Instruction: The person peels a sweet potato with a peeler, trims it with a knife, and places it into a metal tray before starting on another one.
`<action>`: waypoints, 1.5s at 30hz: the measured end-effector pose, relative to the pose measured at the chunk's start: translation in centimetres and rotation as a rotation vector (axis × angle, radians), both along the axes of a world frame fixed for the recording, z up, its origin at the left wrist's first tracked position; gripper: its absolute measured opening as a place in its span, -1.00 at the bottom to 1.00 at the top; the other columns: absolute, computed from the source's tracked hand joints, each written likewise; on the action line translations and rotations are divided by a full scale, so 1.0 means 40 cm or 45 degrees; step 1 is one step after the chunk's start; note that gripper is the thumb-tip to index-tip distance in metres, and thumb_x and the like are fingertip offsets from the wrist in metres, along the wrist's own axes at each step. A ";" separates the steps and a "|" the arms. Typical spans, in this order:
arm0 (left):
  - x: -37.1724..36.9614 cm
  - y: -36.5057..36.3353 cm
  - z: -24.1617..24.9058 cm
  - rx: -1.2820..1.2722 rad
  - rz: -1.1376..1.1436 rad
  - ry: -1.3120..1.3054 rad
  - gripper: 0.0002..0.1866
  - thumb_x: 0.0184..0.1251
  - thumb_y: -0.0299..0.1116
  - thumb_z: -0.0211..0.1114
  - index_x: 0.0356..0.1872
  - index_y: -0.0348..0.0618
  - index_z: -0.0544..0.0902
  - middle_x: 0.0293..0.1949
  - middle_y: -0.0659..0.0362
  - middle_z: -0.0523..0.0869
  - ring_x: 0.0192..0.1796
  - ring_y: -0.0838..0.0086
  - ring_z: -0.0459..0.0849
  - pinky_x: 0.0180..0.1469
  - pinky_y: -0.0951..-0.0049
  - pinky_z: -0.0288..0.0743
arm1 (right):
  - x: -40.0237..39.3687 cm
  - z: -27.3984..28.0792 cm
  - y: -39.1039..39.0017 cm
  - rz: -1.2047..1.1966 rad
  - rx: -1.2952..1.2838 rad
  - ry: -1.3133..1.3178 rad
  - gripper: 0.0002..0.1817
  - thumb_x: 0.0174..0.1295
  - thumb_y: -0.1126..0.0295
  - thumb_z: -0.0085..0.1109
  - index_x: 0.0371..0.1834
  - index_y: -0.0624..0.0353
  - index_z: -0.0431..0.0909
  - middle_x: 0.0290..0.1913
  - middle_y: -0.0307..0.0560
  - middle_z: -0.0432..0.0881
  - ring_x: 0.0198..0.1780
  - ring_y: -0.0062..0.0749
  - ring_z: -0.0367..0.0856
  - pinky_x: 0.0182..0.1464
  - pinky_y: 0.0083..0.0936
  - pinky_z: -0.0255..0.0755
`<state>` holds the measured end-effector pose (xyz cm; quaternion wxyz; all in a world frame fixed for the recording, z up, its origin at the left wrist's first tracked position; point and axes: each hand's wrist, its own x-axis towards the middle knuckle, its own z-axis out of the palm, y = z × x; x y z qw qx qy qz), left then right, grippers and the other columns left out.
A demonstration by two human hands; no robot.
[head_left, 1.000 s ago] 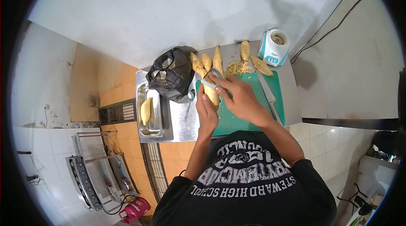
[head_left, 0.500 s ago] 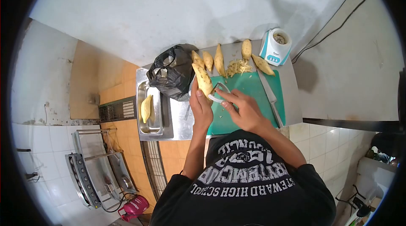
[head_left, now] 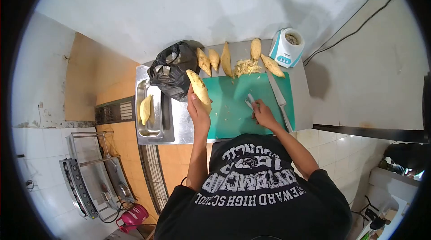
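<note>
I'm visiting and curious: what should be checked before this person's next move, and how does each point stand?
1. Left hand has hold of the tuber: ok.
2. Right hand has hold of the peeler: ok.
3. Peeler clear of the tuber: ok, a gap shows between them.
4. Tuber free of dark marks: not ok, some show on its upper side.
5. Knife put away: not ok, it lies on the green cutting board, beside the right hand.
6. Which way the peeler's blade faces: cannot tell, too small.
</note>
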<state>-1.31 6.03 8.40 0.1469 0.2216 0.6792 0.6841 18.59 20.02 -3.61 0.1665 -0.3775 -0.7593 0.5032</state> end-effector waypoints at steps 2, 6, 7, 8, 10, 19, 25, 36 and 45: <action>0.005 -0.006 -0.011 -0.008 0.012 -0.018 -0.36 0.73 0.07 -0.24 0.48 -0.24 0.38 -0.05 0.10 0.68 -0.31 0.53 0.65 -0.44 0.55 0.51 | 0.012 -0.022 0.005 -0.019 -0.105 -0.230 -0.71 0.59 0.20 0.02 0.04 0.24 0.40 -0.45 0.14 0.68 -0.44 0.08 0.68 -0.29 -0.15 0.48; 0.021 -0.021 -0.040 -0.007 -0.062 -0.148 -0.40 0.73 0.00 -0.19 0.47 -0.27 0.39 -0.05 0.09 0.67 -0.28 0.51 0.64 -0.34 0.50 0.54 | 0.036 -0.080 0.021 -0.047 -0.061 -0.102 -0.62 0.60 0.06 -0.02 0.06 0.20 0.40 -0.51 0.07 0.62 -0.52 -0.05 0.61 -0.39 -0.16 0.41; 0.022 -0.019 -0.041 0.005 -0.092 -0.236 -0.45 0.74 -0.06 -0.15 0.44 -0.30 0.41 -0.04 0.09 0.67 -0.22 0.50 0.63 -0.22 0.46 0.58 | 0.029 -0.085 0.036 -0.020 -0.242 -0.149 -0.59 0.61 0.00 -0.04 0.09 0.16 0.40 -0.51 0.05 0.62 -0.56 -0.13 0.58 -0.45 -0.18 0.37; 0.025 -0.017 -0.042 0.009 -0.084 -0.239 -0.45 0.74 -0.06 -0.15 0.44 -0.30 0.41 -0.04 0.09 0.67 -0.22 0.50 0.63 -0.22 0.46 0.58 | 0.034 -0.085 0.051 -0.012 -0.239 -0.152 -0.59 0.61 0.00 -0.04 0.09 0.16 0.40 -0.51 0.05 0.62 -0.56 -0.13 0.58 -0.45 -0.18 0.37; 0.040 -0.013 -0.039 -0.028 -0.111 -0.346 -0.56 0.67 -0.20 0.07 0.35 -0.29 0.48 -0.17 0.15 0.67 -0.30 0.55 0.62 -0.29 0.50 0.55 | 0.041 0.002 0.060 0.022 -1.124 0.157 -0.49 0.62 -0.19 -0.19 0.19 0.04 0.33 -0.43 0.03 0.63 -0.61 -0.33 0.50 -0.57 -0.34 0.29; 0.100 0.008 -0.097 -0.075 -0.346 -0.723 -0.49 0.26 -0.52 0.45 0.22 -0.32 0.52 -0.08 0.18 0.64 -0.19 0.53 0.66 -0.24 0.52 0.61 | -0.009 0.119 0.002 0.151 -1.264 0.565 -0.39 0.62 -0.28 -0.41 0.21 0.03 0.32 -0.29 0.04 0.67 -0.53 -0.40 0.57 -0.50 -0.47 0.42; 0.140 0.003 -0.169 -0.007 -0.670 -0.950 -0.45 0.22 -0.57 0.35 0.28 -0.35 0.51 0.10 0.11 0.64 0.02 0.41 0.71 0.09 0.35 0.69 | -0.117 0.044 -0.054 -0.241 -0.555 0.268 -0.47 0.67 -0.04 -0.23 0.03 0.18 0.61 -0.21 -0.09 0.69 -0.15 -0.41 0.65 -0.15 -0.44 0.51; 0.038 -0.117 -0.128 -0.062 -0.380 -0.805 -0.41 0.14 -0.65 0.24 0.29 -0.42 0.48 0.39 -0.02 0.53 0.12 0.21 0.78 0.04 0.39 0.60 | -0.168 -0.023 -0.007 -0.083 -0.354 0.194 -0.66 0.53 0.18 0.09 0.07 0.22 0.64 -0.17 -0.02 0.66 -0.11 -0.22 0.64 0.03 -0.29 0.50; -0.022 -0.341 -0.069 -0.253 -0.356 -0.576 -0.22 0.08 -0.65 0.27 0.47 -0.35 0.42 0.30 0.08 0.61 0.07 0.36 0.75 0.01 0.41 0.58 | -0.619 -0.056 -0.156 0.322 0.834 -0.327 -0.60 0.23 0.10 0.43 0.10 -0.08 0.68 -0.02 -0.13 0.72 0.15 0.01 0.58 0.23 -0.01 0.38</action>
